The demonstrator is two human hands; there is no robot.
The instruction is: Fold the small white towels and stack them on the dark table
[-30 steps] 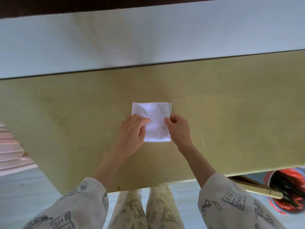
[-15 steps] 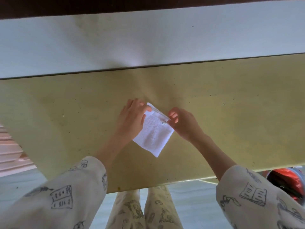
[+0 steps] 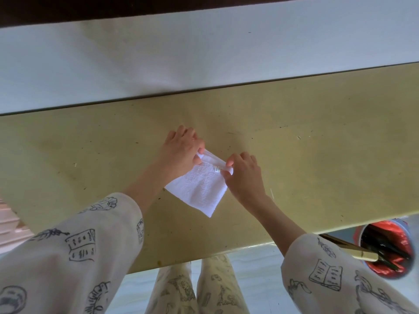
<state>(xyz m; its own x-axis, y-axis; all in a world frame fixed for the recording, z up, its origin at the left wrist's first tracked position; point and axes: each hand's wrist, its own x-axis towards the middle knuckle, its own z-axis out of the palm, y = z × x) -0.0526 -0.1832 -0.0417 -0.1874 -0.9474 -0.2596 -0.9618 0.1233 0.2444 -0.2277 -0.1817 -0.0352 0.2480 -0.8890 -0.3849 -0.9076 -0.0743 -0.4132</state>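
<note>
**Folded towel pinched at its far edge, both hands**

The left hand (image 3: 181,150) pinches the far left corner of the towel (image 3: 199,191); the right hand (image 3: 243,175) pinches the far right corner beside the small label (image 3: 217,169). The towel lies slantwise on the table (image 3: 328,155), its near corner pointing at the person. Judged light, soft and limp, with layers liable to slide apart, so corners should be gripped through all layers. A red bucket (image 3: 385,250) stands below the table edge.

Towel (image 3: 199,191): white, small printed tag near one edge. Table (image 3: 328,159): dull yellow-olive with dark specks; wall (image 3: 204,48) behind pale white-grey. Sleeves (image 3: 74,252): cream with black line drawings of books; bucket (image 3: 385,248) at right appears red, dark inside.
</note>
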